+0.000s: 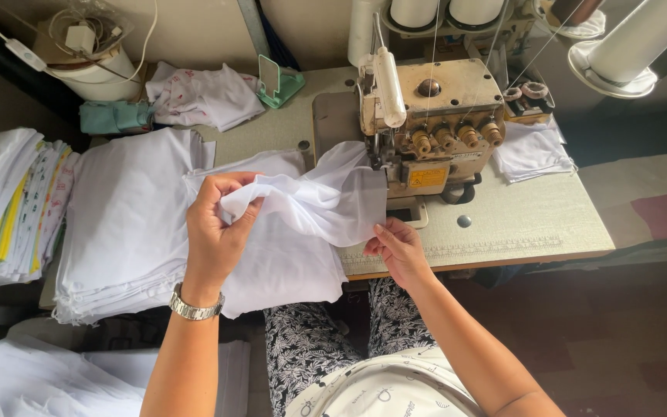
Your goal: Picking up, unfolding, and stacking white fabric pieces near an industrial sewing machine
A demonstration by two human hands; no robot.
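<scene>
Both hands pinch 1 thin white fabric piece [310, 202] raised over the table edge: left hand [218, 232] grips its bunched top, right hand [399, 249] nips the lower corner, beside the beige overlock sewing machine [434, 123], spreading it taut.

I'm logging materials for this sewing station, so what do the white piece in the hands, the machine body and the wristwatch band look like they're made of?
White piece: thin woven or knit fabric, slightly sheer, matte; it drapes in soft folds between the left hand and right hand.
Machine body: painted metal, likely cast; beige, worn, dull sheen.
Wristwatch band: metal links, silvery and shiny.
</scene>
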